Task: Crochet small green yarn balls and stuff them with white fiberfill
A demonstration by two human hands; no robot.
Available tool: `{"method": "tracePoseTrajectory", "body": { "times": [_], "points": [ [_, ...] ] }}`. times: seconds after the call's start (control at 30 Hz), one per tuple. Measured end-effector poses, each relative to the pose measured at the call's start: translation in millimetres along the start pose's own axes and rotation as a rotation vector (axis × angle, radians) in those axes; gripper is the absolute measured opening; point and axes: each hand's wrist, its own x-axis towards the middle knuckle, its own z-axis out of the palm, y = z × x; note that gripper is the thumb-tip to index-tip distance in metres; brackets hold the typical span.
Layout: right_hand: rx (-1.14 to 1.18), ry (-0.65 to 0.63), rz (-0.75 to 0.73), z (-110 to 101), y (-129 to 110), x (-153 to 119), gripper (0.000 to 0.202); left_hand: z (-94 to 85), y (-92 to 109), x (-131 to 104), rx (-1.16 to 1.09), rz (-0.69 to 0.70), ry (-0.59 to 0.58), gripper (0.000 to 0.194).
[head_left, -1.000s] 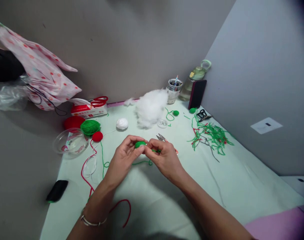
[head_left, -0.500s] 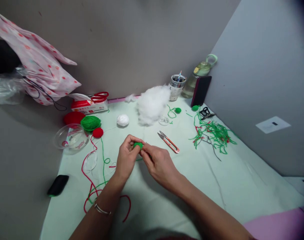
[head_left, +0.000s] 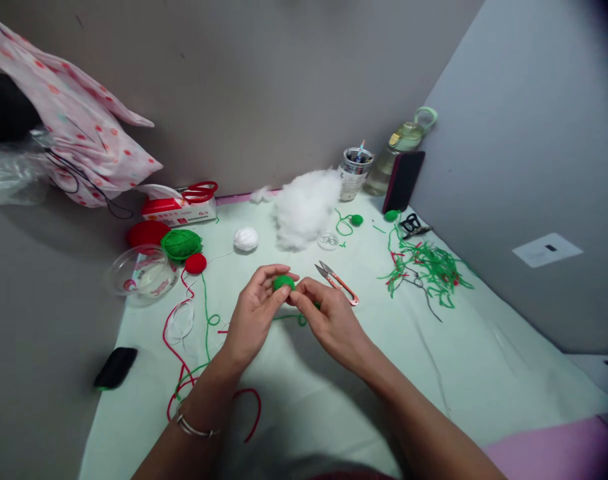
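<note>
while hands (head_left: 251,315) (head_left: 331,317) pinch green crochet (head_left: 283,283), the left table edge (head_left: 104,408) lies well apart

The only view looks from the person's own head, facing forward and steeply down over the desk (head_left: 479,373). It is near enough to set the left hand (head_left: 251,313) and right hand (head_left: 334,320) mid-frame, yet wide enough to include the back wall (head_left: 264,87) and right-hand wall (head_left: 524,153).

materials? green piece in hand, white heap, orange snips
Green piece: likely yarn, matte; colour matches the loose strand.
White heap: probably fibre stuffing, matte; wispy edges.
Snips: smooth grey blades, likely metal; orange grip painted or plastic, unclear.
</note>
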Motion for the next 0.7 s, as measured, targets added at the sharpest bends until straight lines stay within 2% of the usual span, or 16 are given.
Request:
{"method": "tracePoseTrajectory", "body": {
  "times": [0.13,0.27,0.37,0.47,0.57,0.63,0.7],
  "points": [
    [-0.097,-0.016,-0.019,9.9,-3.7,-8.1,0.024,4.8,-4.6,1.7,0.043,0.035,0.115,0.021],
    [-0.1,-0.007,-0.026,17.2,-3.9,-10.6,0.021,2.5,-8.4,4.0,0.027,0.011,0.1,0.02],
    [0.144,-0.044,0.045,11.2,-1.6,-5.4,0.024,-1.2,-4.6,4.1,0.021,-0.003,0.021,0.013],
    [0.537,-0.166,0.197,0.0,2.6,1.0,0.028,-3.9,3.9,2.4,0.027,0.016,-0.036,0.009],
    [0.87,-0.287,0.328,-8.4,7.2,4.8,0.029,-7.2,13.5,-0.8,0.035,0.005,-0.109,0.014],
    [1.001,-0.321,0.38,-11.8,8.7,5.8,0.028,-10.1,18.6,-3.1,0.059,-0.002,-0.164,0.021],
    [1.077,-0.325,0.407,-14.2,8.2,6.3,0.027,-12.9,22.0,-5.1,0.15,0.056,-0.167,0.026]
  ]
}}
